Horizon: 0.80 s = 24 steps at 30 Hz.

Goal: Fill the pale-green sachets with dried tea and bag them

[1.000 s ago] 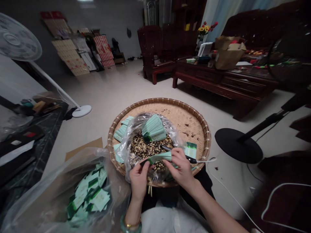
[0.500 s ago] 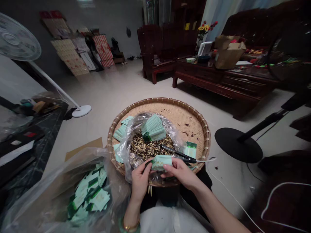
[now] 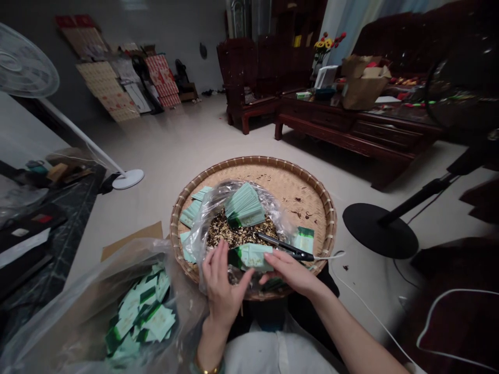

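My left hand [image 3: 223,291] hangs open above the near edge of a round woven bamboo tray [image 3: 300,192], fingers apart and holding nothing. My right hand [image 3: 290,272] grips the right end of a pale green paper packet [image 3: 251,256]. Just behind that packet lies a black corded hand tool [image 3: 284,248], untouched by either hand. A clear plastic bag [image 3: 275,210] on the tray holds a dark, chopped herb mix [image 3: 230,232]. A stack of pale green packets [image 3: 245,206] rests on the mix.
Loose green packets [image 3: 191,213] lie on the tray. At lower left, a plastic bag [image 3: 140,314] holds several more. A cardboard sheet [image 3: 132,241] lies beside the tray. A round black fan base [image 3: 380,231] stands to the right, with wooden furniture behind.
My left hand has let go of the packet and opened, moving slightly left. The packet now stays with my right hand. The view has shifted slightly.
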Tool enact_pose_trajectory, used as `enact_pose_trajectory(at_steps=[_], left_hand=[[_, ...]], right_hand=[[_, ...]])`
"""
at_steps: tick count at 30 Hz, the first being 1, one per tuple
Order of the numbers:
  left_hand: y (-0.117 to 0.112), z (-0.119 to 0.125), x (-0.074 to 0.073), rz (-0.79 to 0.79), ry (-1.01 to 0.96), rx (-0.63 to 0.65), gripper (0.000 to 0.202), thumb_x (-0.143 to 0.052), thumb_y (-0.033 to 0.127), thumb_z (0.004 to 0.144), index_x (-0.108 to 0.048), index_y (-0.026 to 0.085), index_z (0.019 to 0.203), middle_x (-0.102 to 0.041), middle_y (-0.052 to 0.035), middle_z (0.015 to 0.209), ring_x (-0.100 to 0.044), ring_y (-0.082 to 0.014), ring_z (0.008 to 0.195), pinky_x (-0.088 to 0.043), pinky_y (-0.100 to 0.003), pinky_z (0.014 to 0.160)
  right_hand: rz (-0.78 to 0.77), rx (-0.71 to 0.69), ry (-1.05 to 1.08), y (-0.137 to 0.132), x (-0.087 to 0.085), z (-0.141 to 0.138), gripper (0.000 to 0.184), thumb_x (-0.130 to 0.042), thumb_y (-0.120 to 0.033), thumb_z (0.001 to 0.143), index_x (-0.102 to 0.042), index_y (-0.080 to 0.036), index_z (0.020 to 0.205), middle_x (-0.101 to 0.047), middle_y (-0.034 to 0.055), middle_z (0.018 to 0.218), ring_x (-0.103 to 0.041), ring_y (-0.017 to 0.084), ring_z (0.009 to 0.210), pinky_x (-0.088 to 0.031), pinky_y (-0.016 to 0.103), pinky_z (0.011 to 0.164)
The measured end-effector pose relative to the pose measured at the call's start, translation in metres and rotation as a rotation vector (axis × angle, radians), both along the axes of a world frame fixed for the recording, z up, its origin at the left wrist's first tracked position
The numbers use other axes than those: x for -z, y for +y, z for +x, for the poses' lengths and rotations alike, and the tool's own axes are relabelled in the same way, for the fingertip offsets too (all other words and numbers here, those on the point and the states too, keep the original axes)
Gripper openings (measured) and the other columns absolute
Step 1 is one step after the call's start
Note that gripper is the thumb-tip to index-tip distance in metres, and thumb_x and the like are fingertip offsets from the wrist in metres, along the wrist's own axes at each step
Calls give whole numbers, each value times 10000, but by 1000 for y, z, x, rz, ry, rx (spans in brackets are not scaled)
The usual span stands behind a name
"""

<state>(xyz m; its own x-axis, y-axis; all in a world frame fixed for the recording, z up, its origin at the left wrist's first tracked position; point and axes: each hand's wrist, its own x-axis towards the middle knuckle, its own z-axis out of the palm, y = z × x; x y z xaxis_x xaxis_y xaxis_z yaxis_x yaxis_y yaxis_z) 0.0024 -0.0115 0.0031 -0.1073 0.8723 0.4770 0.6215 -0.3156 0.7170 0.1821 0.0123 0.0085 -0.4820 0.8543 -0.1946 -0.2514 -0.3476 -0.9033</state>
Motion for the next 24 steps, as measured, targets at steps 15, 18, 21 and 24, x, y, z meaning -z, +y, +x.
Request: enact_pose_trajectory(at_steps=[15, 18, 21, 24], left_hand=[[9, 0, -20, 132, 607, 204, 512, -633, 173, 772, -520, 181, 1272, -612, -106, 1230, -428, -322, 1136, -373, -494, 912], [8, 2, -22, 154, 610, 230, 498, -628, 154, 768, -532, 178, 1256, -612, -101, 1236, -447, -313, 1094, -388, -489, 897], [11, 1, -20, 164, 537, 270, 487, -608, 126, 766, -528, 173, 1244, -635, -100, 1197, -489, -275, 1018, -427, -457, 876], [15, -2, -16, 152, 409, 247, 440, -602, 116, 754, -554, 191, 1185, -665, -87, 1118, -526, -249, 964, -468, -431, 841]], right_hand=[[234, -3, -268, 5, -14, 9, 540, -454, -619, 844, -678, -137, 940, -668, 59, 882, -581, 199, 844, -435, 356, 853], [333, -46, -360, 6, -15, 3, 529, -423, -607, 865, -663, -142, 946, -657, 63, 933, -560, 208, 915, -424, 359, 890], [365, -84, -399, 7, -19, -1, 518, -408, -588, 881, -663, -138, 875, -656, 47, 863, -567, 198, 855, -453, 344, 833], [360, -80, -344, 10, -27, 4, 503, -417, -570, 887, -676, -140, 856, -672, 44, 848, -595, 194, 831, -473, 329, 805]])
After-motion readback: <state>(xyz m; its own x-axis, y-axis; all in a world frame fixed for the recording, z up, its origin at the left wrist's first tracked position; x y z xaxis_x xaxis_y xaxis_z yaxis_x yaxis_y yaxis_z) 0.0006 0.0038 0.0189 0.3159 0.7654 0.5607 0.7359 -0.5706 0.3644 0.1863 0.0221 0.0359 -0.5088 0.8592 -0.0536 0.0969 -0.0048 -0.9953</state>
